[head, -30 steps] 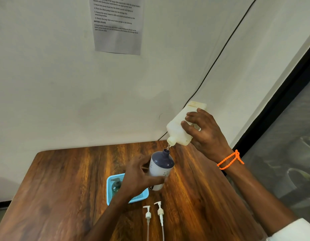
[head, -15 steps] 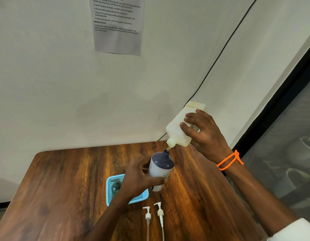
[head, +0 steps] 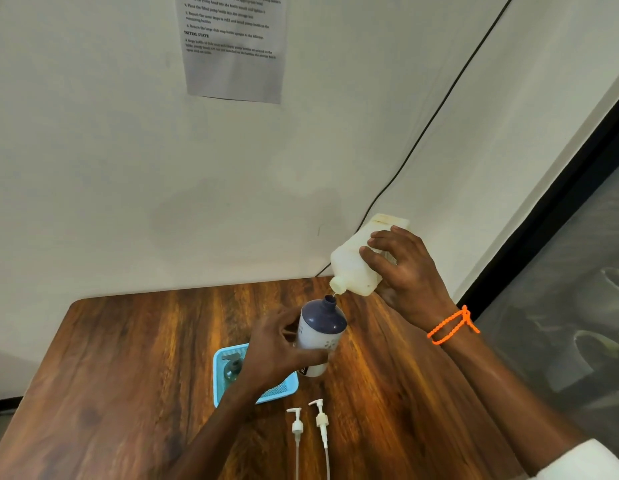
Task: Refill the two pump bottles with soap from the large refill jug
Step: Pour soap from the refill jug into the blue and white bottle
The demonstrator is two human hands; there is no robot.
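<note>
Refill jug (head: 358,265) tipped, spout just above the pump bottle (head: 320,336) neck; right hand (head: 407,271) grasps its body. Likely semi-rigid, slick if soapy; best held mid-body. Left hand (head: 278,348) wraps the bottle above the counter (head: 128,358). Soap stream barely discernible; fill level hidden; second bottle (head: 232,368) partly behind the left wrist.

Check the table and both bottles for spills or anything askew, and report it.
No spill shows on the wooden table. The right hand tilts the refill jug spout-down over the open neck of the navy-topped pump bottle, which the left hand grips, tilted. Two pump heads lie loose on the table, as expected mid-refill.
</note>
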